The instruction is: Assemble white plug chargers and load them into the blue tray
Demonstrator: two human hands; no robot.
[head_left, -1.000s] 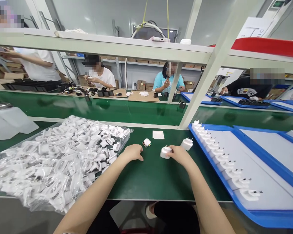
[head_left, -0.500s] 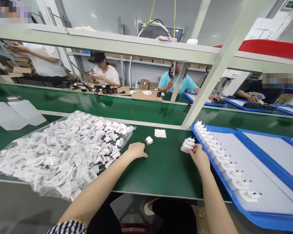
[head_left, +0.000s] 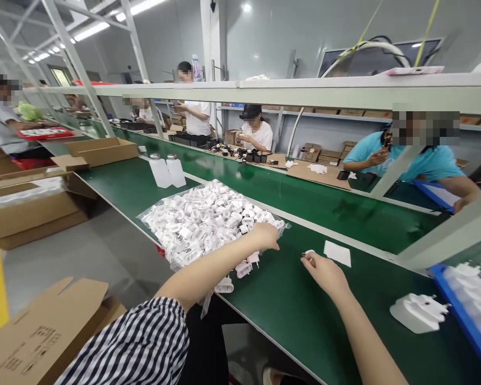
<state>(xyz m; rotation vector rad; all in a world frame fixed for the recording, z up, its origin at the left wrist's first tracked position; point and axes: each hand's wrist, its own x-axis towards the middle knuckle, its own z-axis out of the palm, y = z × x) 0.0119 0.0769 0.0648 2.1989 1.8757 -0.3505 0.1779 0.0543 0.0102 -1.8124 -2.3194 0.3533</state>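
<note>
My left hand (head_left: 266,236) reaches over the right edge of a clear plastic bag (head_left: 282,224) heaped with white plug housings (head_left: 208,219). Its fingers point away and down, so their grip is hidden. My right hand (head_left: 326,275) is closed in a pinch on a small white circuit-board part (head_left: 309,252), mostly covered by the fingers, at the table surface. A white plug adapter (head_left: 419,312) lies on the green table to the right of this hand, prongs pointing right. Beyond the right hand is a white paper slip (head_left: 337,253).
A blue tray (head_left: 465,321) with a row of white plug adapters is at the right edge. Two white bottles (head_left: 167,171) stand past the bag. Cardboard boxes (head_left: 36,208) are at left. A shelf rail (head_left: 264,91) crosses above; co-workers sit opposite.
The view has swung left. My right hand has let go of the plug adapter by the tray and taken hold of the small circuit-board part. My left hand has moved over the bag.
</note>
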